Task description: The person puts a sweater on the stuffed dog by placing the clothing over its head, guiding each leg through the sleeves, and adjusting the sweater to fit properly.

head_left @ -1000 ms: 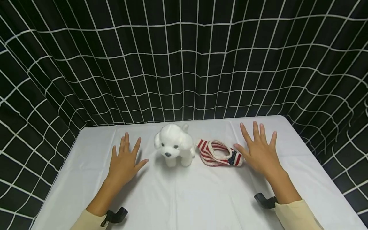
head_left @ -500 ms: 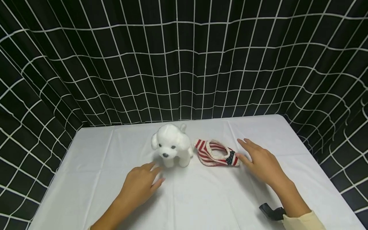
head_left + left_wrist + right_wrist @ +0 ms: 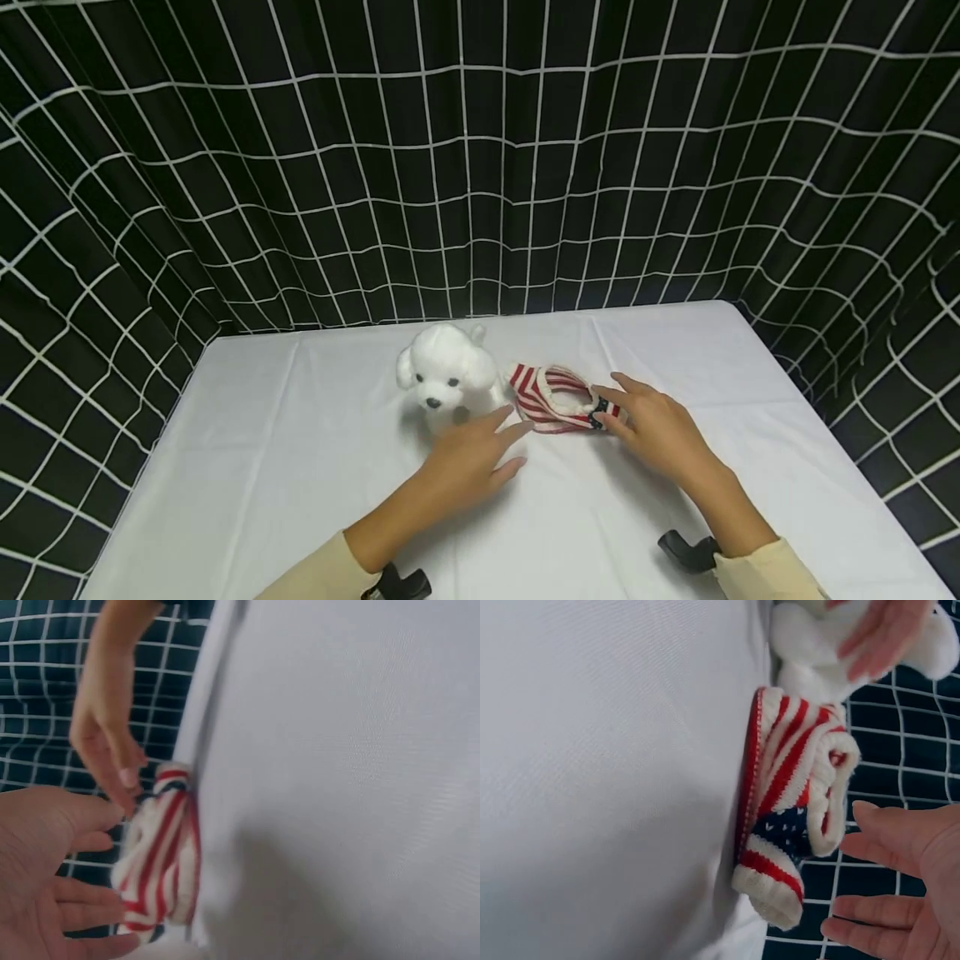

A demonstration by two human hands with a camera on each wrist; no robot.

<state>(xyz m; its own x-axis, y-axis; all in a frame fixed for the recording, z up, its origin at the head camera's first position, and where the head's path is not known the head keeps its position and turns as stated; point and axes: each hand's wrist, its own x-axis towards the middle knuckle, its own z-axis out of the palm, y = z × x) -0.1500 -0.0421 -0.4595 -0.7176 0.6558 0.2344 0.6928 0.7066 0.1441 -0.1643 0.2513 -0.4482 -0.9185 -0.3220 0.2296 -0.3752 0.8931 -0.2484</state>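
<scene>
The striped garment lies lengthwise 9-to-3 between both spread hands; the right hand is nearer, fingertips touching its 3 o'clock end, with the left hand at 7 o'clock.

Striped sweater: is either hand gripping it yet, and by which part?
Neither holds it. The right hand touches the striped sweater at its starred blue end with straight fingers; the left hand reaches toward its other end.

Worktop fills the lower half of the head view, curtain behind it and at both sides. Toy dog stands at centre, toward the far edge; small sweater lies just right of it. Left hand sits in front of the dog; right hand at the sweater's right end.
</scene>
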